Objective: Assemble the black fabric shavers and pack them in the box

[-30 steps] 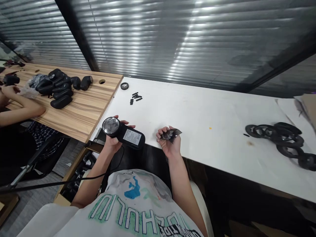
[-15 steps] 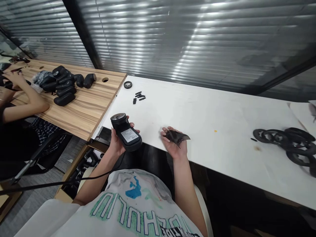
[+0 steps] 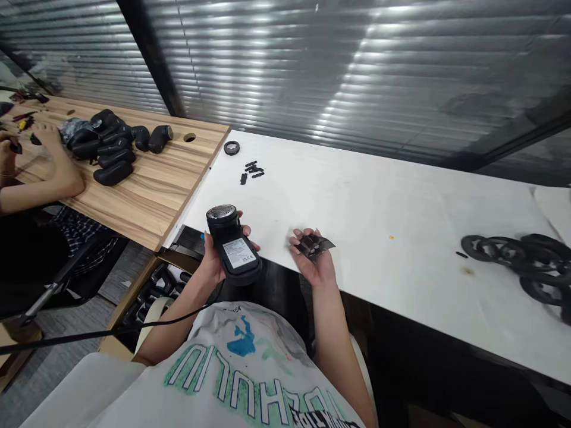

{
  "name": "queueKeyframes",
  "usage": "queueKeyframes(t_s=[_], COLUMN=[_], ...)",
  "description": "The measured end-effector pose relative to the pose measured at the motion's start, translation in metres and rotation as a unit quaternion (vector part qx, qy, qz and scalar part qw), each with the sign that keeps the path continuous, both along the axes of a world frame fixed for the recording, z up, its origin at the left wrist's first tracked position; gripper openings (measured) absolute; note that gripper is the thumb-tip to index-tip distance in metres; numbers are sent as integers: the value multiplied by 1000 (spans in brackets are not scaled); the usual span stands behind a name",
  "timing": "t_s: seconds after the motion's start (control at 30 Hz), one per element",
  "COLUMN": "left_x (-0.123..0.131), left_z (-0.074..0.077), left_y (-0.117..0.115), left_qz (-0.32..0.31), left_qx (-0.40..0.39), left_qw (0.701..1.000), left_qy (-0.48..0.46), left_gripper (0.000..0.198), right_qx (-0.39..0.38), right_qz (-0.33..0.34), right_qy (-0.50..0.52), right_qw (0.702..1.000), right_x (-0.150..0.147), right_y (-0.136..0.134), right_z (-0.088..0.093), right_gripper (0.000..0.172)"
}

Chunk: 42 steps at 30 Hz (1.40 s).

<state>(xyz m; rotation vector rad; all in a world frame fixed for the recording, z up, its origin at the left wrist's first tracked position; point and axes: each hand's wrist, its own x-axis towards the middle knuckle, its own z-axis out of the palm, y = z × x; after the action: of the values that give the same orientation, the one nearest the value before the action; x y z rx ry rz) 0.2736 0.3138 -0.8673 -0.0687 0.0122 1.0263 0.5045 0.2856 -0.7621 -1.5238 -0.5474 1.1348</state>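
Black handheld fabric shaver point(image 3: 232, 252), matte body with a round metal mesh head point(image 3: 221, 212), gripped in left hand point(image 3: 212, 267), fingers wrapped around the body, just above the near edge of white table point(image 3: 357, 202). Mesh head directed away from the wearer, long axis tilted slightly toward the left. White label point(image 3: 236, 254) facing upward, with small print unreadable apart from a CE mark. Scrap of black material point(image 3: 313, 245) held in the half-curled right hand point(image 3: 316, 264), palm up.
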Motion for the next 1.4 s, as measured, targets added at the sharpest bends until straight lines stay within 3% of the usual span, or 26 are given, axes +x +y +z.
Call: queueKeyframes(t_s=[0.27,0.4,0.53,0.63,0.9,1.17,1.4], left_x=[-3,0,11,17,15,9,22], left_z=[-5,-9,-17,-25,-37,-38,-37], left_y=[-2,4,5,0,-8,-11,-19], left_qz=[20,45,49,50,74,77,119], left_qx=[103,136,115,81,97,133,188], left_qw=[994,989,990,992,989,983,968], left_qy=[-42,22,66,79,85,98,112], left_gripper=[93,90,84,78,71,73,75], right_qx=[-18,-7,-4,-15,-43,-24,-46], right_qz=[-44,-43,-70,-41,3,-104,-101], right_qy=[36,31,10,-22,-99,-188,-228], right_qw=[998,999,998,999,994,976,967], right_x=[-15,-13,-24,-45,-92,-94,-94], right_y=[3,5,1,-7,-16,-12,-12], right_z=[8,6,4,8,24,14,-1], right_gripper=[27,34,33,23,33,64,61])
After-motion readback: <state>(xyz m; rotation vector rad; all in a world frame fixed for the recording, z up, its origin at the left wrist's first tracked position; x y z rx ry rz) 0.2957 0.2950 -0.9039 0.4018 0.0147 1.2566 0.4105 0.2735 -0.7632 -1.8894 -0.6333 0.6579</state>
